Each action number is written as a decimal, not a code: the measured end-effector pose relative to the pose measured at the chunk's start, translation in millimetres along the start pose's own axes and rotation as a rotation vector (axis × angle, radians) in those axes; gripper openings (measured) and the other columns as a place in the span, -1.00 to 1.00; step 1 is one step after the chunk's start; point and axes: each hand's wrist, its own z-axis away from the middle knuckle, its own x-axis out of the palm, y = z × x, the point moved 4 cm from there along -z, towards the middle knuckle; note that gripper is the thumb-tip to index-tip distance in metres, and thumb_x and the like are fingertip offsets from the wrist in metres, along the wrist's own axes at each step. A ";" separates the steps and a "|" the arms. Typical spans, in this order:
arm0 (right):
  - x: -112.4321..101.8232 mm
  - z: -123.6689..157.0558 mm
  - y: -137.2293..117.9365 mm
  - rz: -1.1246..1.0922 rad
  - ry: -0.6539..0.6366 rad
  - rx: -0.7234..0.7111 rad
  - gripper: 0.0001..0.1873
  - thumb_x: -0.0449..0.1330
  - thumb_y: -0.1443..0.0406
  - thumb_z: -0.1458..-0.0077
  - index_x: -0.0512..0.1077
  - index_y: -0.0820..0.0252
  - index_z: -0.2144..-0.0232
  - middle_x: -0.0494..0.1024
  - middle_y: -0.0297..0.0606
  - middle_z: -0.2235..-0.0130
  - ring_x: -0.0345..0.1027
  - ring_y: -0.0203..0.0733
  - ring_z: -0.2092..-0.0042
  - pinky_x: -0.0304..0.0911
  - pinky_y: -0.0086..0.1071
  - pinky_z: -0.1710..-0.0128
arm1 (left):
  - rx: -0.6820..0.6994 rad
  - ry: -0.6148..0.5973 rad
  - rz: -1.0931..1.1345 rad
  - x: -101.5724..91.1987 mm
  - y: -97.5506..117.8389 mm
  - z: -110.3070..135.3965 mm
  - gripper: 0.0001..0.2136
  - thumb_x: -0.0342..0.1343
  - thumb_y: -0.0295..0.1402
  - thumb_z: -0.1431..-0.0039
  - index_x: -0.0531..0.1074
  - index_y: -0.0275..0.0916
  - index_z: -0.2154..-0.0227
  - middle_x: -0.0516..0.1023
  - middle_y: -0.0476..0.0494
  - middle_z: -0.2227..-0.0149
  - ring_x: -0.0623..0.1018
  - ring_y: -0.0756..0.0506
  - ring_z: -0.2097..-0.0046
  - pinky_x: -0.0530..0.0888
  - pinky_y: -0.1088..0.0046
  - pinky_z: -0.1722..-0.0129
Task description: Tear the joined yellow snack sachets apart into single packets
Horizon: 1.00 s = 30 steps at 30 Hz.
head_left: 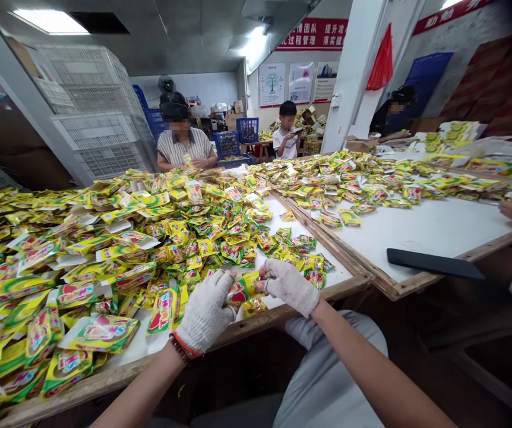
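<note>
My left hand (206, 310), in a white knit glove with bare fingertips, curls around the left side of a small yellow-green packet (240, 289) with a red print. From the other side my right hand (289, 288), gloved alike, pinches the packet's right end between thumb and fingers. Just below it, another small packet (254, 307) lies near the table's edge. A flat printed carton (163, 310) rests left of my left hand. Beyond both hands spreads a heap of shiny sachets (233, 252).
Many open-flapped cartons (104, 333) cover the table's left side. A wooden rail (327, 238) divides this table from the right one, where a dark phone-like slab (434, 263) lies. People (186, 145) sit across and at the right. White crates (100, 119) are stacked at the back left.
</note>
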 end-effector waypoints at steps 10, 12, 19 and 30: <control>14.6 11.8 -7.7 -0.194 -0.078 0.107 -0.56 0.03 0.12 -0.01 0.42 0.22 0.12 0.44 -0.39 0.60 0.14 -0.51 0.68 0.06 -0.61 0.65 | -0.098 -0.026 0.026 -0.2 8.1 0.1 -0.55 -0.01 -0.18 0.00 0.20 -0.01 -0.01 0.33 -0.08 -0.01 0.36 -0.08 -0.03 0.38 0.34 -0.01; 22.8 11.1 -7.6 -0.186 -0.189 0.083 -0.62 0.06 0.11 0.00 0.45 0.27 0.27 0.33 -0.44 0.72 0.10 -0.52 0.72 -0.03 -0.64 0.69 | -0.123 -0.045 0.053 0.1 11.0 -0.1 -0.58 -0.01 -0.18 0.00 0.23 0.00 0.01 0.34 -0.07 -0.01 0.37 -0.10 -0.03 0.39 0.33 0.01; -18.3 -6.2 -9.8 -0.524 0.099 0.068 -0.69 0.24 0.16 0.17 0.39 0.26 0.39 0.28 -0.49 0.70 0.00 -0.56 0.74 -0.13 -0.63 0.77 | -0.026 0.006 0.384 -16.6 -18.0 -20.5 -0.45 -0.13 -0.01 -0.07 0.17 -0.14 -0.10 0.35 -0.11 -0.04 0.39 0.06 0.00 0.39 0.53 -0.04; -45.1 -8.4 10.4 -0.588 0.242 0.050 -0.60 0.22 0.19 0.16 0.39 0.21 0.21 0.47 -0.31 0.36 0.24 -0.50 0.48 0.18 -0.59 0.47 | -0.101 -0.112 0.053 6.6 -68.4 -41.3 -0.69 -0.21 -0.39 -0.07 0.41 -0.17 0.24 0.45 -0.12 0.20 0.41 0.07 0.20 0.37 0.52 0.12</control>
